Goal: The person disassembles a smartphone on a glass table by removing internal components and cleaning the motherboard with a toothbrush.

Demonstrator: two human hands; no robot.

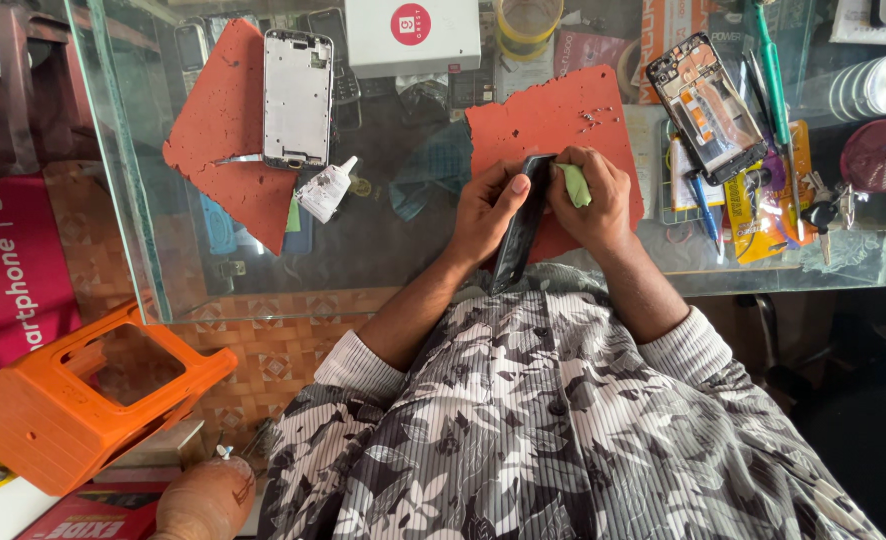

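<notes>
My left hand grips a black phone by its edge, holding it upright over a red mat on the glass counter. My right hand presses a small green cloth against the top of the phone. Tiny screws lie on the mat just beyond my hands.
A second red mat at the left carries a silver phone frame, with a small white glue bottle beside it. An opened phone, a green tool, pens and keys lie at the right. An orange stool stands lower left.
</notes>
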